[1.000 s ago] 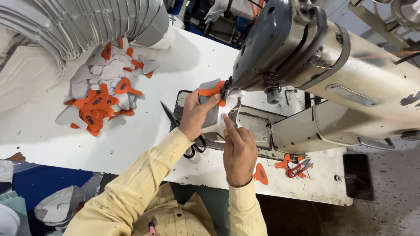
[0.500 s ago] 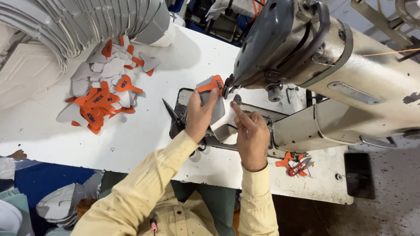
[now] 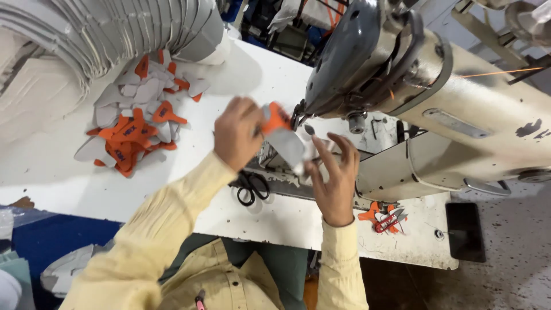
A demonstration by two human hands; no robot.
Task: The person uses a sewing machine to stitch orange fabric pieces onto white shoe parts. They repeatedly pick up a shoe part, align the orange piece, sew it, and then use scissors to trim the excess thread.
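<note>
A grey piece with an orange tab [image 3: 282, 136] is held up just in front of the needle end of the sewing machine [image 3: 402, 97], above the machine bed rather than lying flat on it. The left hand [image 3: 238, 135] pinches its orange top between thumb and fingers; the right hand [image 3: 333, 172] touches the lower grey edge with fingers spread loosely, not clenched — whether it truly grips cannot be told through the blur.

Black scissors [image 3: 252, 186] lie on the white table [image 3: 69, 172] just below the hands. Further left sits a loose pile of grey and orange pieces [image 3: 135, 129], beside a fanned stack of pale cut parts [image 3: 115, 28]. A few orange scraps and a small red clipper [image 3: 383, 217] rest near the table's right corner.

Judging by the large pile, much of the work is left — this piece is not under the needle.
</note>
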